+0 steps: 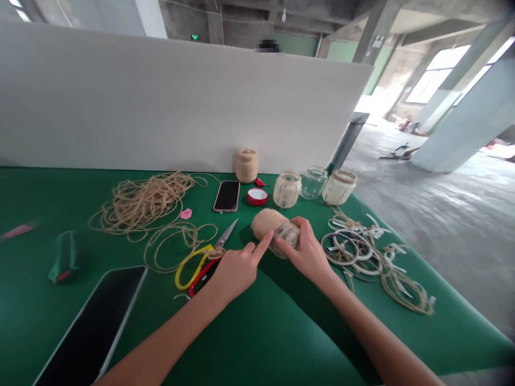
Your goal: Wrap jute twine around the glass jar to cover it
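A glass jar (288, 234) lies on its side, one part wrapped in jute twine (270, 221) and the other part bare. My right hand (308, 246) grips its bare end from the right, thumb and fingers around the glass. From the left, my left hand (241, 268) touches the jar with its index fingertip. The other fingers of that hand are curled. A loose strand of twine (181, 230) runs up to the left hand and seems held in those fingers. Scissors (207, 257) with yellow and red handles lie partly open beside the left wrist.
Behind stand a fully wrapped jar (246, 166), two tape-covered jars (287, 189) (340, 187) and a clear jar (314, 183). A twine heap (148, 201), phone (227, 196) and red lid (258, 197) lie around. Tape rings (354, 249) sit right; a tablet-like device (94, 327) lies left.
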Demonstrator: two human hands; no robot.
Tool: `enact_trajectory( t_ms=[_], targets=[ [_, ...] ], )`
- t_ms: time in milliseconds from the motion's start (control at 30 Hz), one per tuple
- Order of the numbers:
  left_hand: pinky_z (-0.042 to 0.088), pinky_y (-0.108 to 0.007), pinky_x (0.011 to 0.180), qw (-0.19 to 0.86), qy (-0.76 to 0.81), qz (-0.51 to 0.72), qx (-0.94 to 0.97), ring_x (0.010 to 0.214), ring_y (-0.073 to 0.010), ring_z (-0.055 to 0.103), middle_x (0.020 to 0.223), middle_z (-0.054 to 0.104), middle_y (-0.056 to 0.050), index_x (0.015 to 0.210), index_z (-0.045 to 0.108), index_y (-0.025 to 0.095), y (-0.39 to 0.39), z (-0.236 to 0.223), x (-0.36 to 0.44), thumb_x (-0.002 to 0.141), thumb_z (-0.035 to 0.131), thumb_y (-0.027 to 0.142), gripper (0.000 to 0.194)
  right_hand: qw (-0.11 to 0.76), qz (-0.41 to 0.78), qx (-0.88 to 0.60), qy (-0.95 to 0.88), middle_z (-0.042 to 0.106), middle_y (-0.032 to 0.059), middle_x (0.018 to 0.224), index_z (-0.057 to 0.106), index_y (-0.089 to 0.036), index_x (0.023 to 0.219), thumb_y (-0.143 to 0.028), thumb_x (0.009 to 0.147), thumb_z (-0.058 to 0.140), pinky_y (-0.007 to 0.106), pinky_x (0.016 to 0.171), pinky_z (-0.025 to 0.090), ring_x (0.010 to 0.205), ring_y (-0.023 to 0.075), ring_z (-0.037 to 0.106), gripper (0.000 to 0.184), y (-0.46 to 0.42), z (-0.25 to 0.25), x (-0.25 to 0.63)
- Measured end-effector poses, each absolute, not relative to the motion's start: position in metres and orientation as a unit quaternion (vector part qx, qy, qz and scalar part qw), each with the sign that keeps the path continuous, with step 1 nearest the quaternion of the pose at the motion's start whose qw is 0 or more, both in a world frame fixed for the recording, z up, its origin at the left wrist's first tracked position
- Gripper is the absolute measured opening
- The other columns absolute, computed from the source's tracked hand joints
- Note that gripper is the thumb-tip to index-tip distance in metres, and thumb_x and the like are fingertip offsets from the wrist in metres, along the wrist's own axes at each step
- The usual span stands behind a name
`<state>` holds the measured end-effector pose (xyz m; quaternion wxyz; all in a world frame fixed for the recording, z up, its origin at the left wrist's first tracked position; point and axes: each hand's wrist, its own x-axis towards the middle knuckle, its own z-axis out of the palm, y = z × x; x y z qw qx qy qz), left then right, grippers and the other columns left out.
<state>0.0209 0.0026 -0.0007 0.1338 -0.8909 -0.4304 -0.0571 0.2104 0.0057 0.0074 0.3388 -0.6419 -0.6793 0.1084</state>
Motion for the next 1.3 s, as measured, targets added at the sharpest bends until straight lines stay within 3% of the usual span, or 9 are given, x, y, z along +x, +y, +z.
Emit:
enact_trajectory(
  t_ms=[667,933,1200,1300],
  targets=[
    [0.040,-0.026,0.043,0.129,-0.411,-0.050,-0.901,0.049,-0.0153,0.052,0.070,0.054,-0.001,0.141,0.010,0.012,-0.003,0.007,0.023,0.078,0.032,0.008,0.067,0.329,0.096,-0.643,-0.685,0.050,0.0089,0.110,0.035,-0.022,0.116,-0.049,0.075,0.050,0.037,0.076,0.046,0.099,0.0249,0.053,0.051,0.003,0.009,0.207],
    [0.040,-0.023,0.045,0.118,-0.421,-0.055,-0.898,0.051,-0.0140,0.053,0.070,0.056,-0.002,0.141,0.010,0.013,-0.004,0.006,0.026,0.078,0.033,0.010,0.067,0.305,0.115,-0.647,-0.689,0.051,0.0061,0.109,0.039,-0.027,0.113,-0.051,0.079,0.045,0.035,0.070,0.045,0.089,0.0230,0.057,0.042,-0.002,0.018,0.205],
    [0.042,-0.024,0.047,0.096,-0.396,-0.113,-0.906,0.055,-0.0150,0.055,0.074,0.059,-0.004,0.141,0.008,0.013,-0.001,0.002,0.023,0.080,0.030,0.010,0.064,0.357,0.265,-0.607,-0.659,0.058,-0.0015,0.077,0.039,-0.025,0.104,-0.047,0.086,0.034,0.030,0.062,0.046,0.066,0.0163,0.057,0.029,0.005,0.005,0.208],
    [0.042,-0.025,0.047,0.093,-0.394,-0.116,-0.907,0.053,-0.0152,0.054,0.071,0.059,-0.003,0.141,0.007,0.012,-0.003,0.001,0.023,0.081,0.031,0.010,0.064,0.342,0.180,-0.611,-0.691,0.059,0.0032,0.087,0.043,-0.023,0.100,-0.045,0.087,0.032,0.037,0.076,0.045,0.083,0.0204,0.057,0.027,0.004,0.005,0.208]
  ],
)
